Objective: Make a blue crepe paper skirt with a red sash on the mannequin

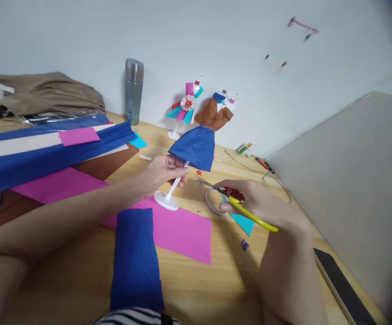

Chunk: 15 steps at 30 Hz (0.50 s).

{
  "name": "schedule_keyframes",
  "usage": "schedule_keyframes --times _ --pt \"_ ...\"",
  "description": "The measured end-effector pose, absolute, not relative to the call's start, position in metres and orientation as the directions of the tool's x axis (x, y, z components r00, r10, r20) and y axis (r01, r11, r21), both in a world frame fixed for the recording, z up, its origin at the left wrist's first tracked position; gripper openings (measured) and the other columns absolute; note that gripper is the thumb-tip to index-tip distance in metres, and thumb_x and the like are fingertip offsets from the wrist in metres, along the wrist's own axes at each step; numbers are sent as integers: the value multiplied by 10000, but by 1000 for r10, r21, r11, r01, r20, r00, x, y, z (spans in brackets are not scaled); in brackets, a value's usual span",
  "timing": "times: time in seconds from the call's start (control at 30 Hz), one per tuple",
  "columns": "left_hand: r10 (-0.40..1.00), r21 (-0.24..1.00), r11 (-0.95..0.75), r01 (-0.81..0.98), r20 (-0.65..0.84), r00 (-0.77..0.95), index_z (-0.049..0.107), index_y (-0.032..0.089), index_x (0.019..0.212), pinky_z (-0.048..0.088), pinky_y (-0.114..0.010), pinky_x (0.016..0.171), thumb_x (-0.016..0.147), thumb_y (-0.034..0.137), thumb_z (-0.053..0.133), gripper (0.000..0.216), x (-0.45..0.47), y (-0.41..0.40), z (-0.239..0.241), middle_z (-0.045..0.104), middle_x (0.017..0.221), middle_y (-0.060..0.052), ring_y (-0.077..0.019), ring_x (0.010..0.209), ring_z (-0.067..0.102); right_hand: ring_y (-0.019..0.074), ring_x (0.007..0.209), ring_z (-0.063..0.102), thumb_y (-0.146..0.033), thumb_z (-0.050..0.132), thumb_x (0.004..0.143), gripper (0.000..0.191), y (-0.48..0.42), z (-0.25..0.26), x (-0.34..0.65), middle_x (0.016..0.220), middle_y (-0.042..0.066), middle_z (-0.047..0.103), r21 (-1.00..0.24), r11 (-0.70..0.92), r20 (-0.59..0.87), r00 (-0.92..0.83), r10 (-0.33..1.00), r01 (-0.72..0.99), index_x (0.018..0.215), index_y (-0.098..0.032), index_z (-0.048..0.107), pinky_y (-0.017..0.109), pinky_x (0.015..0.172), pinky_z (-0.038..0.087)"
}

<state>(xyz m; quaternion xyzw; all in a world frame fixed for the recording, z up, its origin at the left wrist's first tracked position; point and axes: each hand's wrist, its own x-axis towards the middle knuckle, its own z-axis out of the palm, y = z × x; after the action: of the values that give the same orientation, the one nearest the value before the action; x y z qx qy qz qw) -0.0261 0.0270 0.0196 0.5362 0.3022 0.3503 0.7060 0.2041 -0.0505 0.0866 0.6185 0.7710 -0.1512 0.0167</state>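
My left hand is closed around the thin white stem of a stand with a round base. On this stand is a paper dress form with a blue gathered skirt and a brown top; it tilts to the right. My right hand grips a pair of scissors with yellow handles, blades pointing left toward the skirt's hem, apart from it. Something dark red also shows in that hand. Below the right hand, a roll of tape lies by a turquoise paper piece.
Pink paper and a blue crepe strip lie in front. Paper sheets and rolls cover the left, near a brown cloth bag. A flask and another decorated stand stand behind. A phone is at right.
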Motion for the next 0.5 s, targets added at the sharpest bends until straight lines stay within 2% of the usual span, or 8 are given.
schedule_keyframes --times 0.07,0.13,0.2,0.33,0.4,0.5 --pt "822 956 231 -181 -92 563 596 115 693 447 -196 566 845 142 646 162 -26 28 20 616 588 15 -63 515 573 186 585 548 -643 564 819 521 -51 88 209 705 56 655 -133 119 -206 -145 968 984 994 -180 725 289 546 363" --pt "831 937 285 -202 -137 539 583 122 704 442 -196 562 848 141 652 161 -26 28 20 613 589 15 -71 526 585 179 567 531 -653 564 817 516 -52 88 214 675 49 640 -120 101 -188 -122 975 988 960 -185 728 285 531 349" --pt "830 921 324 -214 -169 531 571 127 702 440 -200 567 854 140 647 171 -25 29 18 611 590 14 -74 527 584 173 575 522 -664 571 816 537 -53 89 219 678 47 635 -218 154 -166 -193 967 964 981 -178 728 283 533 358" --pt "820 911 341 -230 -169 546 568 133 686 440 -202 578 853 152 659 192 -24 29 16 600 585 23 -65 504 559 173 624 519 -717 537 816 657 -52 87 218 730 46 622 -540 313 -155 -458 875 781 1087 -143 706 296 589 425" --pt "815 910 345 -229 -170 554 568 134 681 442 -201 581 849 153 667 196 -23 27 16 602 582 23 -68 508 564 176 642 517 -720 506 836 678 -50 85 214 734 40 607 -607 335 -136 -510 849 721 1124 -135 690 307 624 445" --pt "808 912 351 -214 -180 561 572 132 693 442 -203 580 849 133 659 179 -22 24 19 610 573 18 -73 511 569 184 679 518 -710 508 843 681 -46 81 209 754 40 594 -609 315 -130 -483 866 728 1151 -126 676 316 650 448"
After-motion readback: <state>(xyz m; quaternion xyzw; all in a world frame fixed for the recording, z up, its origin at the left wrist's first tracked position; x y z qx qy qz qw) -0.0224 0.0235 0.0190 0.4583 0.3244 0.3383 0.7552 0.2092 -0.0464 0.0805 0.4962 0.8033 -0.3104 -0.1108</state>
